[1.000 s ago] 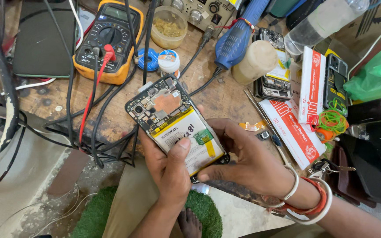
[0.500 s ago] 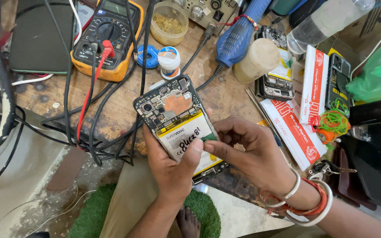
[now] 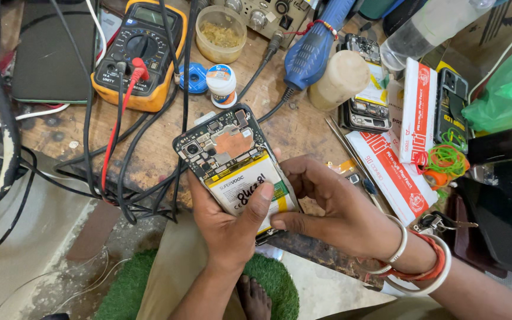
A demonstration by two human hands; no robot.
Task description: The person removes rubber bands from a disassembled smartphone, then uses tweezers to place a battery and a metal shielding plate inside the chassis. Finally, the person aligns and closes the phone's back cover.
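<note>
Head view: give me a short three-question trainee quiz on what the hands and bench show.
1. True or false: the opened phone has its back cover off, with battery and circuit board showing.
2. Which digit lies across the phone's white battery label? A) left hand thumb B) right hand little finger C) neither
3. Fill in: the red probe lead plugs into the yellow-cased ____.

Key
1. True.
2. A; the left thumb presses on the label while the right hand grips the phone's lower right edge.
3. Multimeter, at the back of the wooden bench.
</note>
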